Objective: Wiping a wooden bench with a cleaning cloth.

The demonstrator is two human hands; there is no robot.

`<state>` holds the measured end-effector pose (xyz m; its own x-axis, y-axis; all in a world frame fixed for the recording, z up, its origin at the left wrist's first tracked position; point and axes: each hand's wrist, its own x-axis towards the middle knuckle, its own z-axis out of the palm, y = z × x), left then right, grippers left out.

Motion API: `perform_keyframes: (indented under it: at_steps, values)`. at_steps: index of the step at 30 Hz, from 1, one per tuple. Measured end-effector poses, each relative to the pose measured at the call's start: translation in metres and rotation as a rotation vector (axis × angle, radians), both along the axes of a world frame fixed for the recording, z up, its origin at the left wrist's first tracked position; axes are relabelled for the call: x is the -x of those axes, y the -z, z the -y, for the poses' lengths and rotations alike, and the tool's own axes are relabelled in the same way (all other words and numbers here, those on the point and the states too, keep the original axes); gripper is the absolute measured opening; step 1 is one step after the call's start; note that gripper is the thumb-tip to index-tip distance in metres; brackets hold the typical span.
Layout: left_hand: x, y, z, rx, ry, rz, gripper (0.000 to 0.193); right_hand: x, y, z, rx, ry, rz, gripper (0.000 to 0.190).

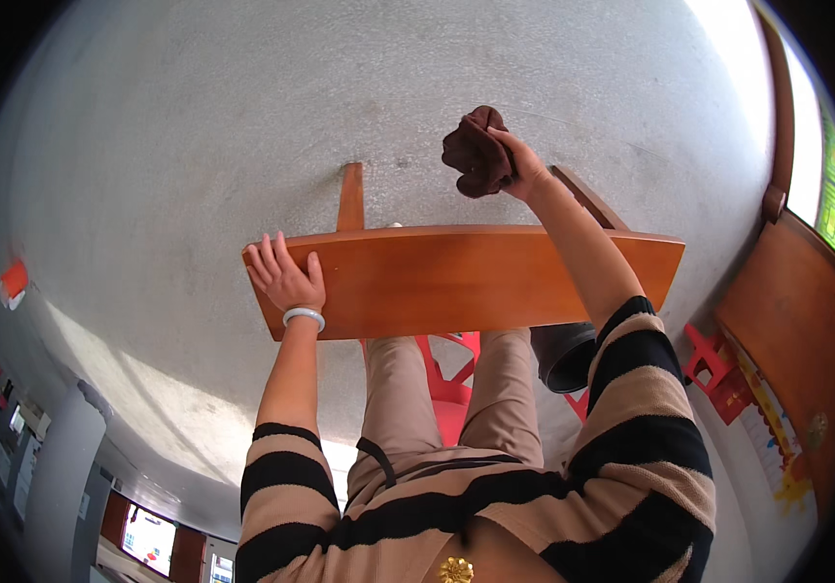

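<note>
A narrow wooden bench [432, 284] with a reddish-brown, smooth top stands across in front of me. My left hand [286, 275] lies on its left end, fingers spread and fingertips at the far edge, holding nothing. Beyond the bench's far edge, to the right of its middle, my right hand [523, 164] grips a crumpled dark brown cloth [477, 157] in the air above the floor. The cloth touches neither the bench top nor its legs.
Splayed wooden legs stick out past the bench's far side. A black bucket [563, 357] stands by my legs at the near right side. Under and behind me is a red plastic chair [452, 393]. Another red chair [716, 372] stands by a wooden door [781, 321] at right.
</note>
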<state>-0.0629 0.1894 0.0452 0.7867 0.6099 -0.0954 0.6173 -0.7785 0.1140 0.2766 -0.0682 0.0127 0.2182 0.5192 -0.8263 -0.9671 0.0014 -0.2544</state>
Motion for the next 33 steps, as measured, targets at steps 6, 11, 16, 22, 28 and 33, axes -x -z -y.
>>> perform_keyframes:
  at_steps: [6, 11, 16, 22, 28, 33]
  values:
    - [0.004, -0.001, -0.013, -0.051, -0.036, -0.146, 0.066, -0.018, -0.025, 0.108, -0.208, 0.277, -0.017, 0.043]
    - [-0.058, -0.013, 0.069, -0.036, -0.154, -0.189, 0.068, -0.059, -0.049, 0.217, -0.161, 0.335, 0.006, 0.049]
    - [-0.168, 0.001, 0.21, 0.108, 0.067, -0.033, 0.064, -0.113, -0.062, 0.303, 0.203, 0.11, 0.288, 0.059]
    - [-0.207, 0.006, 0.262, 0.056, 0.035, -0.017, 0.046, -0.149, -0.039, 0.372, 0.686, -0.284, 0.564, 0.068]
    - [-0.196, 0.017, 0.251, 0.069, 0.067, 0.032, 0.036, -0.116, -0.011, 0.341, 0.688, -1.105, 0.796, 0.069]
    - [-0.197, 0.017, 0.254, 0.081, 0.063, 0.025, 0.025, -0.092, 0.023, 0.3, 0.53, -1.543, 0.555, 0.077]
